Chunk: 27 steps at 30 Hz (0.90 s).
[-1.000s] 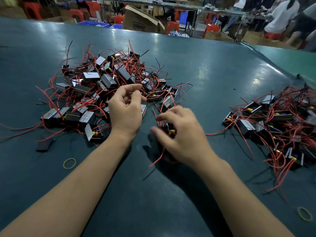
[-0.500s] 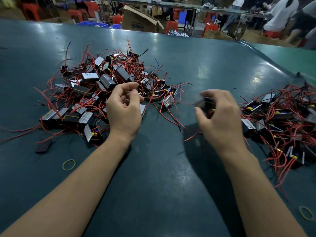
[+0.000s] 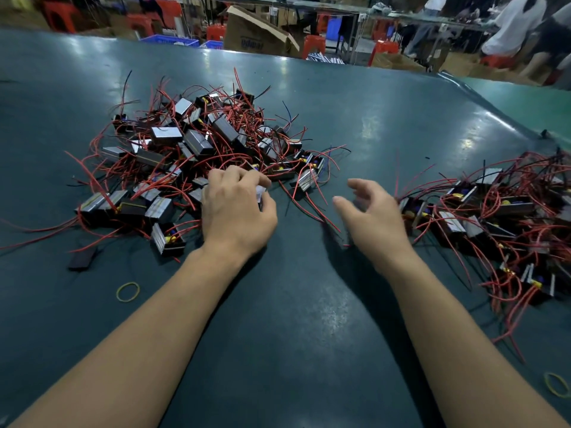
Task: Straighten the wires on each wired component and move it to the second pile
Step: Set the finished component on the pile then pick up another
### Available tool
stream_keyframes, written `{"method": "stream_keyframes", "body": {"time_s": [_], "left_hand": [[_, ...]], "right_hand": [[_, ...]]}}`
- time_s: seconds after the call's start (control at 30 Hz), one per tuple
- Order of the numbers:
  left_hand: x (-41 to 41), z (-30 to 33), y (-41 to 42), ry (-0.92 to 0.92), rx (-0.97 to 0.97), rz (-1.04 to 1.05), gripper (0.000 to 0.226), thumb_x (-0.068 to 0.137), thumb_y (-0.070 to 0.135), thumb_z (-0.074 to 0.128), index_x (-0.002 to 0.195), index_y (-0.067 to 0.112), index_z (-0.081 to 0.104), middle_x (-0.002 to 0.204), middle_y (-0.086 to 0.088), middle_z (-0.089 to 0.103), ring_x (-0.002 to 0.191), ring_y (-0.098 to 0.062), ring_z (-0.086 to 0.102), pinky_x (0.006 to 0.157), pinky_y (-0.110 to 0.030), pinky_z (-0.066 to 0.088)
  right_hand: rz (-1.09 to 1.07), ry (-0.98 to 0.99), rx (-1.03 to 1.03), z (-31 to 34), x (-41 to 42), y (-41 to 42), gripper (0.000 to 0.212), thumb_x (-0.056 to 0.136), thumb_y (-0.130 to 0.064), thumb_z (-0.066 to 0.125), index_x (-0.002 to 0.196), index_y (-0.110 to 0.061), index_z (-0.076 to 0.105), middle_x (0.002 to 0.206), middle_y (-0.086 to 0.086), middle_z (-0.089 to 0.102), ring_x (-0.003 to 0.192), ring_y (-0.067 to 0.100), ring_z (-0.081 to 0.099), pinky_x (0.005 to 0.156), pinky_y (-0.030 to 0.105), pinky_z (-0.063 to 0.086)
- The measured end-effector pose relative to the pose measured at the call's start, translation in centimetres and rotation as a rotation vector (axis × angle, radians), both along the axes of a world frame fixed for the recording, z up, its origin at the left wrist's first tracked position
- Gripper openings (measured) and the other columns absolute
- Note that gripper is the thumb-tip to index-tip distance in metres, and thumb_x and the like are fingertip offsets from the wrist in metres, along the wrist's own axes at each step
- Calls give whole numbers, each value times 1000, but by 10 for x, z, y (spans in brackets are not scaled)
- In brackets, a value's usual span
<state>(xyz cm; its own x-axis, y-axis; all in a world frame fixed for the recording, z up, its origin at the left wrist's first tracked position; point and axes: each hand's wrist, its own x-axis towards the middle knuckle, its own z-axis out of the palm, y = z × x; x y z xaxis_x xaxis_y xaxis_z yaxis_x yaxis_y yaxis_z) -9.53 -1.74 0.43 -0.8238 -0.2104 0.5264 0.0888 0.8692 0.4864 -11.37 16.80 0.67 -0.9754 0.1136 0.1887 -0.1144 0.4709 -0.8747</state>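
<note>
A tangled first pile (image 3: 191, 156) of small black-and-silver components with red and black wires lies on the dark green table at the left. A second pile (image 3: 500, 217) of the same parts spreads at the right. My left hand (image 3: 238, 208) sits at the near edge of the first pile, its fingers curled round a small silver-faced component (image 3: 261, 193). Between the two piles my right hand (image 3: 367, 211) hovers with relaxed fingers and holds nothing. Loose red and black wires (image 3: 309, 205) lie on the table between my hands.
A yellow rubber band (image 3: 128, 291) lies near my left forearm, and another rubber band (image 3: 556, 393) sits at the lower right. A small black block (image 3: 82, 258) rests left of the first pile. Cardboard boxes, red stools and people stand beyond the table's far edge.
My right hand carried a component rightward to the second pile, released it, and has come back toward the middle, empty. My left hand closed on a component at the first pile's edge.
</note>
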Motion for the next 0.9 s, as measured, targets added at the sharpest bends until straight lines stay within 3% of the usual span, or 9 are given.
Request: {"method": "stream_keyframes", "body": {"time_s": [0.07,0.17,0.27,0.33,0.47,0.6,0.7,0.8,0.9], "left_hand": [[-1,-1,-2,-23,-46,71,23,87,27,58,108,21,67,111,-2,59,113,-26,43,93,-38,34],[-3,-2,-6,-97,-103,139,32,90,41,54,113,22,65,117,-1,60,116,-26,43,94,-40,31],[-6,-5,-9,-192,-197,160,45,90,58,47,110,23,68,113,-2,65,114,-27,43,93,-42,30],[-6,-5,-9,-198,-232,140,48,87,65,48,105,26,71,108,0,67,113,-27,43,92,-42,30],[-4,-1,-10,-143,-210,130,51,86,70,49,104,28,73,108,-1,67,113,-27,46,90,-42,33],[-3,7,-21,-9,-143,198,32,91,44,54,106,21,72,110,-4,66,111,-29,47,92,-41,33],[-4,14,-35,68,-113,273,27,87,24,55,110,20,70,112,-6,63,111,-31,46,91,-41,34],[-6,21,-53,98,-68,371,38,85,22,56,122,18,62,124,-10,54,121,-33,41,95,-43,34],[-17,18,-69,-143,-92,217,70,85,18,54,150,15,27,153,-10,31,140,-29,25,109,-51,28]], "right_hand": [[-199,-39,-175,0,-13,13,41,90,-18,64,129,-10,56,115,2,63,91,6,60,88,18,46],[-393,-36,-263,3,-24,33,36,89,-16,61,124,-10,58,90,-5,58,64,-2,49,56,6,41],[-469,-50,-456,4,-27,44,31,88,-11,58,119,-5,61,95,3,61,76,12,55,72,21,49],[-469,-56,-471,8,-25,44,25,89,-9,58,113,-7,64,98,6,62,86,17,57,84,33,51],[-262,-32,-434,15,-10,28,20,91,-2,52,83,-14,67,77,1,64,72,16,57,65,27,49],[-16,-71,-402,14,4,0,24,93,-1,52,80,-14,68,72,2,68,58,13,60,48,21,48],[36,-85,-359,11,7,-10,22,93,-2,52,82,-13,68,72,2,69,58,14,60,48,24,50],[1,46,-226,10,9,-10,21,92,-7,54,84,-19,69,70,-2,71,63,10,65,60,32,56],[2,135,-159,9,12,-9,22,92,-9,55,85,-23,69,66,-4,70,61,7,65,62,35,55]]}}
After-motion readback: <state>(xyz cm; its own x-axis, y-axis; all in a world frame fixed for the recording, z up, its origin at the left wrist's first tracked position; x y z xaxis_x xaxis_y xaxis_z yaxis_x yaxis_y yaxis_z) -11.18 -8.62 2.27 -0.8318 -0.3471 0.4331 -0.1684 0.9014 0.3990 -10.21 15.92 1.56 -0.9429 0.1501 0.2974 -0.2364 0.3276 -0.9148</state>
